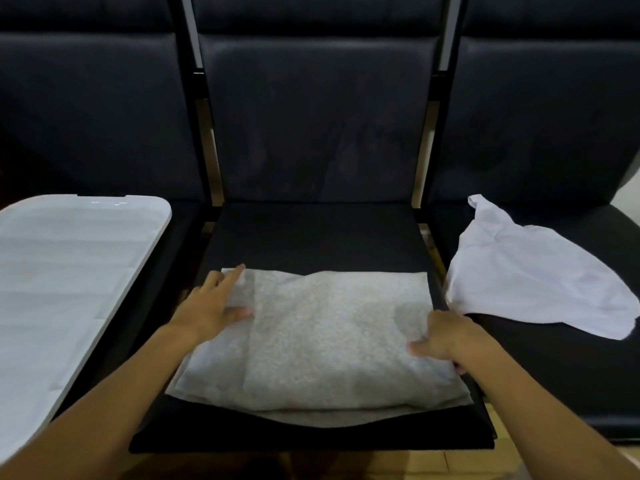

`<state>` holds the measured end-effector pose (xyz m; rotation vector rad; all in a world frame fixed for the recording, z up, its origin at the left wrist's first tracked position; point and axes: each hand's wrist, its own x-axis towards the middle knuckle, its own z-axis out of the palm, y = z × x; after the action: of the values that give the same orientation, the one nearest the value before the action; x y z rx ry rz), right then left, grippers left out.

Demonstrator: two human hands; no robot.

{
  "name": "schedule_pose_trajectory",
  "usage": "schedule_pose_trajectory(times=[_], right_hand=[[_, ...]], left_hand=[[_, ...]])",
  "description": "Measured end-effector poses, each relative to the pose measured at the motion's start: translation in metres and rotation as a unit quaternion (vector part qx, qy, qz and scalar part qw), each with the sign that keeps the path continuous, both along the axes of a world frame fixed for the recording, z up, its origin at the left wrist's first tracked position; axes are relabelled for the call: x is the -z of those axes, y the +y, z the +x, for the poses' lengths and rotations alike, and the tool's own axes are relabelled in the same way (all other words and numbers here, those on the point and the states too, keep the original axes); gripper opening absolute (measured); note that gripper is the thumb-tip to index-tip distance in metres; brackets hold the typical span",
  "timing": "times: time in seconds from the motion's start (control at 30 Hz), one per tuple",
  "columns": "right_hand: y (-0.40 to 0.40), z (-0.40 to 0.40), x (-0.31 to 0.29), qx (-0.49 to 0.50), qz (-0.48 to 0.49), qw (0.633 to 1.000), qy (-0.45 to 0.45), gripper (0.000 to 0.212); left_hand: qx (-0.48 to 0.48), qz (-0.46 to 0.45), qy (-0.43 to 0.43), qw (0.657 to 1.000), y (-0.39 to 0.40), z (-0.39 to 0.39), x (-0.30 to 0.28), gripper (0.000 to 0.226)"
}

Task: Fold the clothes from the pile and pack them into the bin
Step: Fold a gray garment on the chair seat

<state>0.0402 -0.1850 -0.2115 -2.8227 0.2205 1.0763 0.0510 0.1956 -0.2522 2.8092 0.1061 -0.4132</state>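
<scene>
A light grey garment (322, 337), folded into a rough rectangle, lies on the middle black seat (311, 237). My left hand (211, 303) rests flat on its left edge with fingers spread. At the garment's right edge, my right hand (443, 337) curls its fingers around the fabric, thumb on top. A crumpled white garment (533, 271) lies on the right seat. On the left seat sits a white plastic bin (69, 271); its ribbed white surface faces up and I cannot tell whether that is a lid.
Three dark padded chairs stand side by side with tall backrests (318, 116) behind them. Black metal frame bars (204, 133) separate the seats. Wooden floor (415, 465) shows below the front edge of the middle seat.
</scene>
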Motion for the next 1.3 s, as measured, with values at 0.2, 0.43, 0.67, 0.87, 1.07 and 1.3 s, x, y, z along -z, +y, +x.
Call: schedule_pose_trajectory(times=[0.2,0.43,0.67,0.87,1.07,1.3], right_hand=[[0.003,0.007,0.009,-0.029,-0.083,0.986,-0.142,0.025],[0.055,0.017,0.004,-0.127,-0.03,0.921,-0.366,0.045],[0.144,-0.106,0.042,-0.493,0.098,0.835,-0.225,0.071],[0.139,-0.134,0.091,-0.535,0.101,0.748,-0.38,0.037],[0.12,-0.115,0.061,-0.433,0.264,0.747,-0.431,0.031],[0.099,-0.058,0.012,0.126,0.489,0.815,-0.283,0.018]], left_hand=[[-0.001,-0.05,0.081,0.995,0.014,0.016,-0.006,0.017],[0.047,0.064,0.179,0.981,0.021,-0.042,-0.05,0.041],[0.296,0.091,0.128,0.942,0.013,-0.1,-0.023,0.121],[0.27,-0.079,0.075,0.957,0.017,-0.116,-0.012,0.081],[0.249,-0.145,-0.026,0.957,0.0,-0.088,-0.025,0.035],[0.1,-0.246,-0.166,0.95,-0.036,-0.012,-0.075,0.009]])
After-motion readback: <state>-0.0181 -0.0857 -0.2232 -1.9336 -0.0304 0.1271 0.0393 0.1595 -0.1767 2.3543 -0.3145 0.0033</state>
